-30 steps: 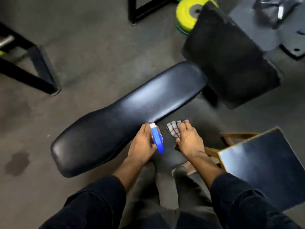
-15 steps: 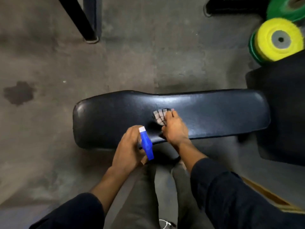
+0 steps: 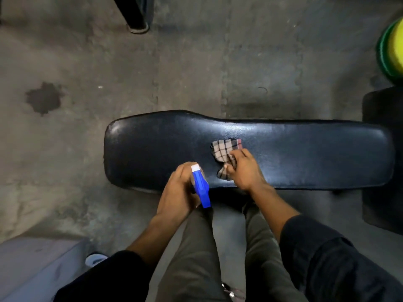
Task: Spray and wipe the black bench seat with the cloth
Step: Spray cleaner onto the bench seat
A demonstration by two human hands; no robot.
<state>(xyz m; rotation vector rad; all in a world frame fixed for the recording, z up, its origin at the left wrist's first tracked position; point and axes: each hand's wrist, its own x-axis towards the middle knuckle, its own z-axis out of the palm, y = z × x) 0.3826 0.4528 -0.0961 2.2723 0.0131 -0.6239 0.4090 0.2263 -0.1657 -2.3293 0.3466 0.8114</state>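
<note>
**So, bottle in one hand, cloth in the other**

The bench seat ran crosswise just ahead of the knees. The right hand pinned the checked cloth flat mid-seat, probably ready to wipe. The left hand was wrapped around the blue spray bottle at the near edge, nozzle facing the seat.

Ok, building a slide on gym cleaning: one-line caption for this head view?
Right hand presses a checked cloth on the black bench seat; left hand holds a blue spray bottle.
</note>
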